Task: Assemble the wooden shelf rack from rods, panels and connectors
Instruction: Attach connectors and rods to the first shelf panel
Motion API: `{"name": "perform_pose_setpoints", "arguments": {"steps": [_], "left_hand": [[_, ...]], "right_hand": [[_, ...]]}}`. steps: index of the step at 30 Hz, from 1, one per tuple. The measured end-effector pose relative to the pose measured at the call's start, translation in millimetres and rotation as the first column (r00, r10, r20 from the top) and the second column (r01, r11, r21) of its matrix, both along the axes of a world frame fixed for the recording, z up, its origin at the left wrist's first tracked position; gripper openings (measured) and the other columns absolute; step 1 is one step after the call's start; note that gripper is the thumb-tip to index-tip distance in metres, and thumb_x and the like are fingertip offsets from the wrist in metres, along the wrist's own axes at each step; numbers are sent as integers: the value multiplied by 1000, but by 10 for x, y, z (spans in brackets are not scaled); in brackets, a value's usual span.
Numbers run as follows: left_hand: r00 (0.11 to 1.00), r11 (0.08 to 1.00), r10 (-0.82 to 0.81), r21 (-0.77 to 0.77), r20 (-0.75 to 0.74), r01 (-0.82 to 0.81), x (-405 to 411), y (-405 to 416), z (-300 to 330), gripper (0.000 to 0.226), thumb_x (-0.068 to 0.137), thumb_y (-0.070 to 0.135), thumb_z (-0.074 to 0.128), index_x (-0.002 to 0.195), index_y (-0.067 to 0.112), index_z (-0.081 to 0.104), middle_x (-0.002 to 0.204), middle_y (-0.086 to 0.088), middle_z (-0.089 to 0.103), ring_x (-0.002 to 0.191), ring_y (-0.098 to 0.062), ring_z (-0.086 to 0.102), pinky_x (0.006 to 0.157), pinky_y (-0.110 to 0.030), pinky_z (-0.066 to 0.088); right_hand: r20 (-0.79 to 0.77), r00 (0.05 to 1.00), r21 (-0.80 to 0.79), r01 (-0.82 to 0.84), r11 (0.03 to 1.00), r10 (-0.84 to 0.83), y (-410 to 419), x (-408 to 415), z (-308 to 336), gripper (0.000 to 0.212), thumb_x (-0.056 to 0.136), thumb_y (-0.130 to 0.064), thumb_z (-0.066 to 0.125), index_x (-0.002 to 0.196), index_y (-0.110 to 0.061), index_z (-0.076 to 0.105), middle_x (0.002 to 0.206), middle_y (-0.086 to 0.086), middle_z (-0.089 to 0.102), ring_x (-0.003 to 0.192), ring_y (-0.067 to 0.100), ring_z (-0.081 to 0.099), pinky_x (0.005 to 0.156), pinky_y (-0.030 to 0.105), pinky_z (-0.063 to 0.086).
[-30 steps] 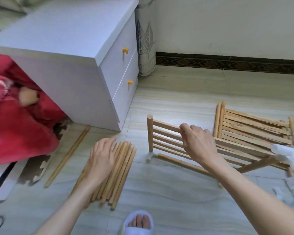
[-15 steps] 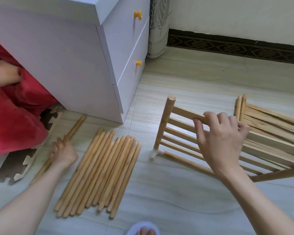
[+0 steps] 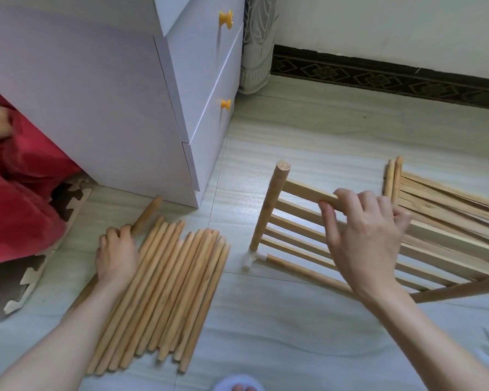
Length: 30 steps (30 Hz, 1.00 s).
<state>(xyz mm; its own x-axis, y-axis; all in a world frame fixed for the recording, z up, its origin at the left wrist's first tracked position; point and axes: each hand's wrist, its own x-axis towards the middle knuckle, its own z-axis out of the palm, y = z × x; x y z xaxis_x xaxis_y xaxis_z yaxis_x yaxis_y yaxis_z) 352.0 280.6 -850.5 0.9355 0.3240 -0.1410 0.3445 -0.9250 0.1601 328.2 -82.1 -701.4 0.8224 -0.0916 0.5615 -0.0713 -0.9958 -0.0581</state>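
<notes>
A part-built slatted wooden rack panel (image 3: 299,235) stands tilted on the floor, with an upright round post (image 3: 268,210) seated in a white connector (image 3: 251,259). My right hand (image 3: 362,238) grips the panel's top slat. Several loose wooden rods (image 3: 167,294) lie side by side on the floor at the left. A single longer rod (image 3: 146,215) lies apart at their left edge; my left hand (image 3: 116,255) curls round it. A second slatted panel (image 3: 446,204) lies flat on the right.
A white two-drawer cabinet (image 3: 110,108) with yellow knobs stands behind the rods. A red blanket (image 3: 17,187) and a brown foam mat (image 3: 20,280) lie at the left. A curtain (image 3: 257,38) hangs in the corner. My slippered foot (image 3: 237,386) shows at the bottom edge.
My left hand left the bundle of rods, went left and closed round the single long rod. My right hand keeps its hold on the rack's top slat.
</notes>
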Motion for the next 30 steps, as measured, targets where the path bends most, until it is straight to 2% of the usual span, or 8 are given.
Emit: {"name": "perform_pose_setpoints", "arguments": {"steps": [4, 7, 11, 14, 18, 22, 27, 30], "left_hand": [[963, 979, -8, -194, 269, 63, -253, -347, 385, 32, 90, 2, 53, 121, -4, 51, 103, -26, 48, 88, -43, 49, 74, -52, 41], [903, 934, -103, -270, 418, 232, -397, -616, 733, 31, 87, -1, 56, 118, 1, 54, 99, -17, 45, 80, -34, 49, 68, -46, 44], [742, 826, -241, -270, 626, 496, -577, -1069, 1335, 36, 85, 1, 58, 117, 15, 49, 98, -3, 42, 73, -22, 49, 56, -39, 49], [592, 722, -375, -175, 714, 669, -673, -1451, 1826, 31, 88, 16, 45, 119, 16, 47, 100, 3, 45, 78, -15, 49, 66, -25, 46], [449, 561, -607, -46, 656, 826, -667, -1977, 2232, 30, 88, 17, 46, 117, 17, 48, 94, 1, 53, 81, -13, 51, 71, -23, 46], [418, 512, -735, 33, 534, 858, -540, -2400, 2347, 22, 87, 12, 50, 109, 12, 56, 85, -2, 51, 75, -20, 51, 64, -35, 49], [501, 540, -794, 20, 345, 842, -466, -2503, 2200, 29, 87, 1, 58, 113, 13, 54, 86, -2, 47, 69, -18, 47, 60, -27, 36], [493, 552, -807, 117, 326, 826, -444, -2526, 2148, 40, 70, -4, 72, 102, 14, 57, 75, 1, 46, 58, -16, 46, 51, -24, 31]], "right_hand": [[-67, 997, -44, -27, 999, 24, -12, -36, 34, 25, 86, -26, 52, 105, -13, 63, 78, 5, 59, 72, 28, 54, 74, 36, 27], [-145, 984, -31, -107, 994, 101, -90, -85, 95, 34, 79, -9, 65, 113, -8, 60, 81, 6, 60, 71, 28, 55, 73, 37, 36], [-328, 938, -143, -167, 976, 112, -258, -175, 282, 54, 60, 6, 73, 109, -12, 58, 77, 3, 58, 66, 25, 55, 72, 38, 45], [-525, 845, -184, -230, 956, 103, -385, -327, 482, 52, 77, 1, 59, 125, -16, 46, 93, 4, 60, 83, 26, 58, 85, 42, 40], [-578, 805, -334, -384, 861, 135, -592, -515, 778, 43, 83, -10, 59, 124, -13, 46, 95, 5, 62, 92, 26, 58, 94, 44, 38], [-673, 734, -371, -441, 818, 90, -837, -699, 964, 33, 91, -9, 46, 123, -7, 47, 107, 10, 60, 109, 29, 50, 109, 51, 23], [-601, 795, -405, -213, 889, -83, -1191, -928, 1024, 31, 53, -19, 79, 82, -14, 67, 68, 1, 62, 70, 22, 61, 82, 42, 49], [-495, 869, -370, -216, 904, 5, -1295, -1027, 981, 22, 42, -9, 73, 61, -14, 64, 53, 0, 55, 60, 23, 58, 94, 53, 44]]}}
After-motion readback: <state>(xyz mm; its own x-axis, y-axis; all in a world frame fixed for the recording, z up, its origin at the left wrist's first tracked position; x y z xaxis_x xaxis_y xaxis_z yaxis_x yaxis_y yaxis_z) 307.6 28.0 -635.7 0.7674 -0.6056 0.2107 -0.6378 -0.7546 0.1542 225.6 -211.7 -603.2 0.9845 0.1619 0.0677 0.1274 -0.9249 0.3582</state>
